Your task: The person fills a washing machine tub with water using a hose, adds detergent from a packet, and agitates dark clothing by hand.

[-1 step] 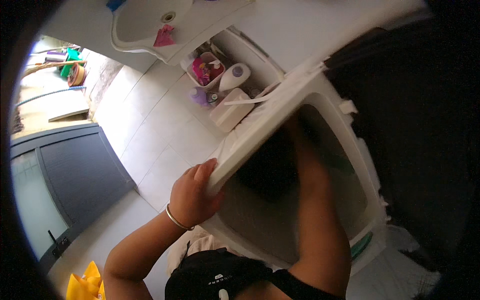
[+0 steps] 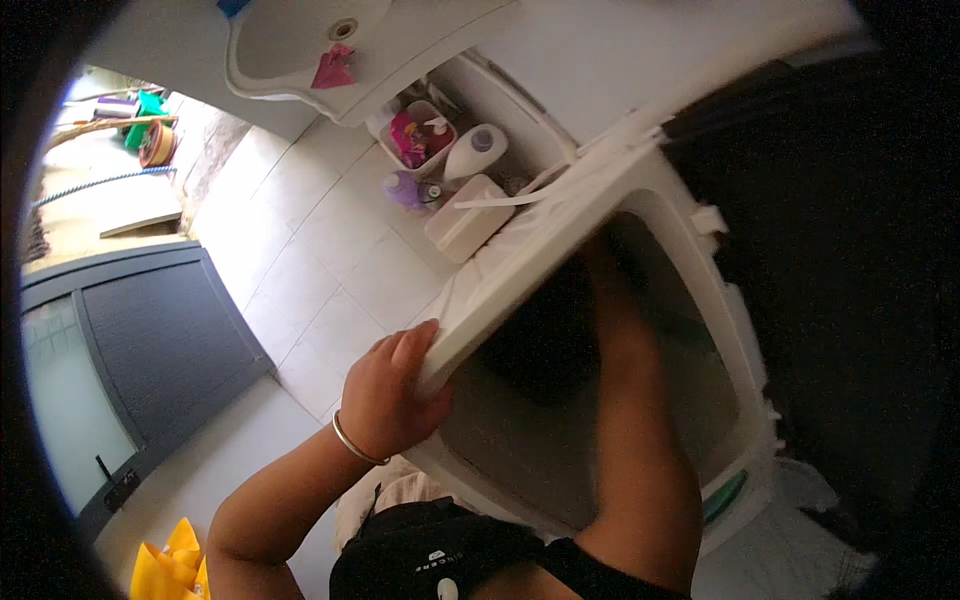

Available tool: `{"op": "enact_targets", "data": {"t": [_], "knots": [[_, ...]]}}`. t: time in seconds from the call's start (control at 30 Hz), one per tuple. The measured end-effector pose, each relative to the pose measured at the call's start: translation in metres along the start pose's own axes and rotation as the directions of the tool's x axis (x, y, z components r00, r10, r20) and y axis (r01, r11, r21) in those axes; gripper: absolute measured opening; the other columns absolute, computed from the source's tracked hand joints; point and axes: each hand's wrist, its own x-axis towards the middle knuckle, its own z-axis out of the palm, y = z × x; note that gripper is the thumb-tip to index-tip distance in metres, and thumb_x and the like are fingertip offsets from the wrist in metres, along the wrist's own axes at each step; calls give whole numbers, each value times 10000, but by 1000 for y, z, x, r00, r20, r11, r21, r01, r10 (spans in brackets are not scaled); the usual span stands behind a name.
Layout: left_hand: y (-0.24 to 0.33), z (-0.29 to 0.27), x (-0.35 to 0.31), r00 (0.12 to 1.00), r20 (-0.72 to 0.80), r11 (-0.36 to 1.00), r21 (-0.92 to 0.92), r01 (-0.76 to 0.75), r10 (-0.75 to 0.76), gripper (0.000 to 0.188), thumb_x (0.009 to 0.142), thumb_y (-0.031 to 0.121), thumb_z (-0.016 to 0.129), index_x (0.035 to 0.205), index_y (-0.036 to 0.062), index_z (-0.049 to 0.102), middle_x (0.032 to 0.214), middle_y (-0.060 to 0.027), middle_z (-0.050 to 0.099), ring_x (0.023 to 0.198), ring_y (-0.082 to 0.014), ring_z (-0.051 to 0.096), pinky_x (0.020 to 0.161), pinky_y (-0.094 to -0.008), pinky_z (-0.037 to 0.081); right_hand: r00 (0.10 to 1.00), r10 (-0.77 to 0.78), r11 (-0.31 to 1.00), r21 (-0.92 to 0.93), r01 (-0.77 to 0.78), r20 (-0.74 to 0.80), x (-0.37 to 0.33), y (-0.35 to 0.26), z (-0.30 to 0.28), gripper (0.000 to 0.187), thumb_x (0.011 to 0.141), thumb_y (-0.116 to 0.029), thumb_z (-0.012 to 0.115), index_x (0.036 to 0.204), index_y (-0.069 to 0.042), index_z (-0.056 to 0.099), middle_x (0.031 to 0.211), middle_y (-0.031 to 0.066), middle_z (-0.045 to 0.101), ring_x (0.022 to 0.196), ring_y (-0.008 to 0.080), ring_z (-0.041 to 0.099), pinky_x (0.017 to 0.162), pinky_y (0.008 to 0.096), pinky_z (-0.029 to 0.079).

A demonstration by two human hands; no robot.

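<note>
My left hand (image 2: 385, 400), with a metal bangle (image 2: 355, 440) on the wrist, grips the near edge of a white lid (image 2: 540, 250) and holds it tilted up over a white top-loading washing machine (image 2: 745, 400). My right forearm (image 2: 640, 430) reaches down into the dark tub under the lid. The right hand (image 2: 600, 265) sits deep in shadow by the lid's underside, and its fingers cannot be made out. Whether anything lies in the tub is hidden by the dark.
A white sink (image 2: 290, 40) with a pink cloth (image 2: 335, 68) hangs at the top. Below it, on the tiled floor, stand a basket of bottles (image 2: 420, 135), a white bottle (image 2: 475, 152), a purple bottle (image 2: 403, 190) and a white box (image 2: 462, 218). A grey door (image 2: 150, 340) is at the left, something yellow (image 2: 170, 570) at the lower left.
The view has shifted very slightly. Both hands keep their places on the lid and in the tub.
</note>
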Motion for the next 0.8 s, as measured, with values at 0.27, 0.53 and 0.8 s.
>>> {"op": "enact_targets", "data": {"t": [0.27, 0.53, 0.8], "knots": [[3, -8, 10, 996, 45, 997, 24, -73, 72, 649, 614, 139, 722, 1193, 39, 447, 1022, -211, 592, 906, -387, 593, 762, -422, 503, 989, -65, 996, -49, 72, 135, 7, 13, 53, 435, 882, -287, 549, 1223, -18, 519, 1221, 180, 528, 1081, 331, 521, 941, 445, 420], [3, -3, 5, 998, 40, 999, 1, -53, 53, 579, 635, 153, 706, 1160, 58, 481, 988, -194, 601, 893, -380, 591, 759, -432, 492, 852, -287, 916, -137, 378, 437, -138, 88, 121, 375, 882, -253, 549, 1183, -29, 565, 1186, 170, 563, 1050, 325, 544, 928, 440, 433], [-7, -4, -9, 999, -3, 998, -16, -53, 53, 539, 668, 185, 693, 1150, 62, 485, 983, -186, 606, 898, -380, 585, 747, -443, 482, 837, -69, 866, 449, -220, 544, -309, 11, -16, 405, 768, -241, 669, 1089, -4, 604, 1047, 151, 609, 921, 284, 572, 846, 405, 458]]}}
